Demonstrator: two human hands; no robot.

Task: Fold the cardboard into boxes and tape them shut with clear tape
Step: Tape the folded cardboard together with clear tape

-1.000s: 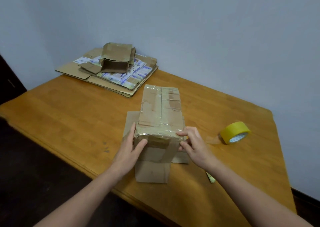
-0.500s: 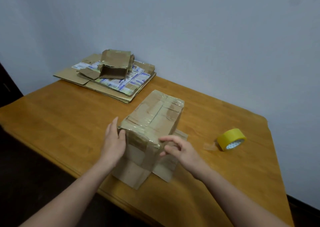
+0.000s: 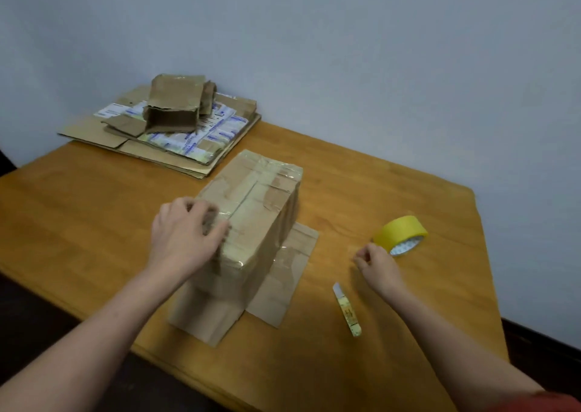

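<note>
Box (image 3: 251,210): big brown cardboard, long shape, stands mid table (image 3: 94,210). Top is shut w/ shiny clear tape, lots of wrinkles. Two flaps (image 3: 283,282) lie flat on the wood, one at the near end, one on the R side, not shut yet.
Box feel: prob. light & empty, so it can slide or tip if pushed. Walls are stiff but dent if you squeeze. Tape parts are slippery; bare cardboard is rough & good to hold.
Where to hold: both long sides, low down, palms flat. Not the loose flaps, they bend.
Flat pile (image 3: 195,157): cardboard sheets, some w/ blue & white print, at far L corner of table, well apart from Box. Thin, floppy at the folds.
Small box (image 3: 174,106): on top of Flat pile, open end faces us, torn edges, looks soft.
L hand (image 3: 185,232): on Box's top at the near L corner, fingers bent over the edge, holding it. Bit blurry.
R hand (image 3: 379,263): off the Box, just beside Tape roll, fingers curled in. Can't tell if it pinches a tape end.
Tape roll (image 3: 401,234): yellow ring, lies tilted on the wood, R of Box. Hard & round, may roll.
Cutter (image 3: 347,311): small thin stick, pale yellow, near R arm. Looks like a knife; can't be sure.
</note>
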